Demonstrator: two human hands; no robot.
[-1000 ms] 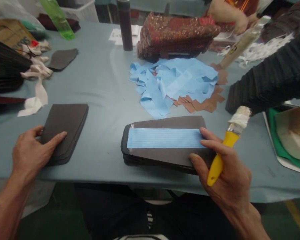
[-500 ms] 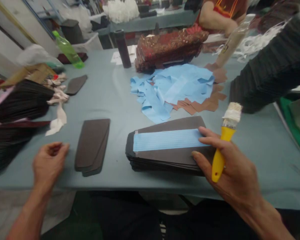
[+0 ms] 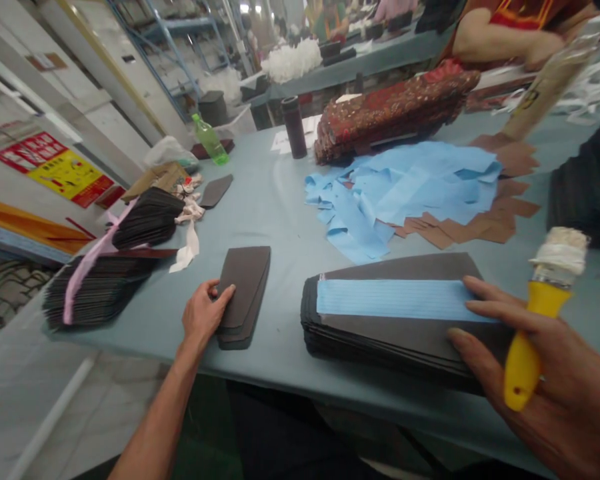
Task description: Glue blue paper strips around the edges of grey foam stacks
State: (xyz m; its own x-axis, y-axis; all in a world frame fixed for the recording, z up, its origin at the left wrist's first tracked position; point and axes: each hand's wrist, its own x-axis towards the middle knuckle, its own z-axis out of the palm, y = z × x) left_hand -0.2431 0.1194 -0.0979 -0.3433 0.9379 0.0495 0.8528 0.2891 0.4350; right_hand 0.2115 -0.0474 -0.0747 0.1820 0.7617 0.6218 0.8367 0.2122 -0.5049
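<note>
My left hand [image 3: 205, 312] is at the left edge of two or so overlapping dark brown panels [image 3: 247, 280]; its thumb lies on the top panel and its curled fingers are at the side, partly hidden. A yellow-handled paintbrush [image 3: 540, 313], its pale bristles pointing up, is held in my right hand [image 3: 565, 380]. The fingertips of that same hand rest on a light blue ribbed strip [image 3: 390, 298]. Beneath the strip lies a thick stack of dark panels [image 3: 405, 267], with its right end covered by the hand.
Crumpled blue strips [image 3: 420, 177] and brown scraps [image 3: 480, 227] lie beyond the stack. Bundled dark pieces [image 3: 100, 287] stand at left. Farther back are a green bottle [image 3: 210, 140], a dark cylinder [image 3: 294, 127] and a patterned reddish pile [image 3: 395, 110]. A person's arm [image 3: 505, 47] shows behind.
My left hand has moved right onto the brown panels, from the bare tabletop beside them. The view has swung left. My right hand stays at the stack with the paintbrush.
</note>
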